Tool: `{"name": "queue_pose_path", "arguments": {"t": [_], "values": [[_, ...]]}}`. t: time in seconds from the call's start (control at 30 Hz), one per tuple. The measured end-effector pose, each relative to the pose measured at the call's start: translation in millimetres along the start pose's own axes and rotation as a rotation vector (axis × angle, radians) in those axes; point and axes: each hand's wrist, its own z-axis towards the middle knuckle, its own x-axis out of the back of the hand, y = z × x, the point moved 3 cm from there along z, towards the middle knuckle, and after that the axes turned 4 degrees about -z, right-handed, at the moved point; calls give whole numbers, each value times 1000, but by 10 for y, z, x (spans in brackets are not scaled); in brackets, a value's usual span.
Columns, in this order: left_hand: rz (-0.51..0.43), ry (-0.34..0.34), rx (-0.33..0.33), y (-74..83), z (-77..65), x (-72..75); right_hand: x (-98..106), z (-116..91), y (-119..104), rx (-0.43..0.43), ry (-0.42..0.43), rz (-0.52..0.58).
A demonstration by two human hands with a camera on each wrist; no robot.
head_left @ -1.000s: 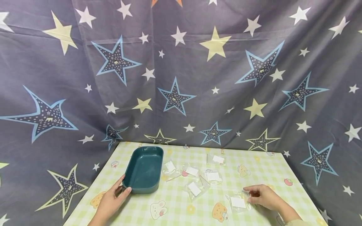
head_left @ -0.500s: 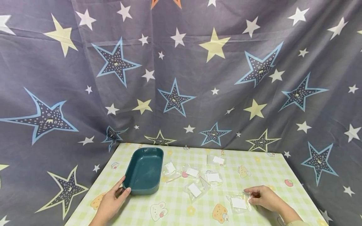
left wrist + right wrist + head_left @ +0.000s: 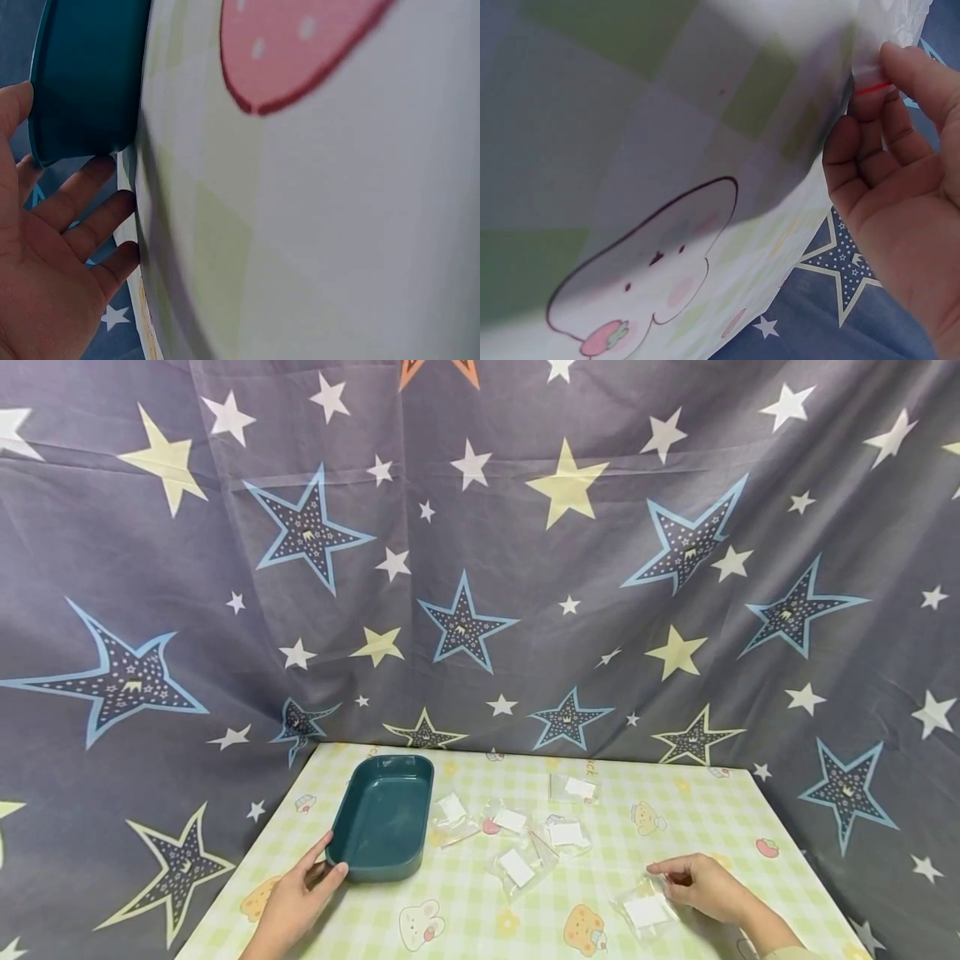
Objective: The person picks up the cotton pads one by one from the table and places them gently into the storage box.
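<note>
A teal oblong tray (image 3: pixel 382 814) stands empty at the table's left. My left hand (image 3: pixel 322 867) lies at its near end, thumb against the rim, fingers straight; the left wrist view shows those fingers (image 3: pixel 75 202) spread beside the tray (image 3: pixel 86 75). On the right, my right hand (image 3: pixel 663 875) pinches the edge of a small clear bag (image 3: pixel 647 910) with a white label, lying flat on the cloth. In the right wrist view the fingertips (image 3: pixel 889 82) pinch the bag's red-striped edge (image 3: pixel 877 30).
Several more small clear bags with white labels lie mid-table, among them one by the tray (image 3: pixel 452 807) and one at the back (image 3: pixel 579 787). The table (image 3: pixel 465 918) has a green checked cartoon cloth. A star-printed curtain (image 3: pixel 480 568) hangs behind and beside it.
The bag in my right hand has slid slightly right and nearer to me. The left hand and tray have stayed put.
</note>
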Motion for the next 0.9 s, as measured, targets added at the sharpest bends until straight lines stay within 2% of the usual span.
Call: {"name": "queue_pose_path", "arguments": {"t": [0.27,0.47,0.9], "values": [[3,-3,10,14,-13,-1,23,9,-5,19,12,-29],[6,-15,14,12,-13,3,18,12,13,2,-2,-14],[8,-6,6,7,-23,5,22,33,15,-25,28,-76]]}}
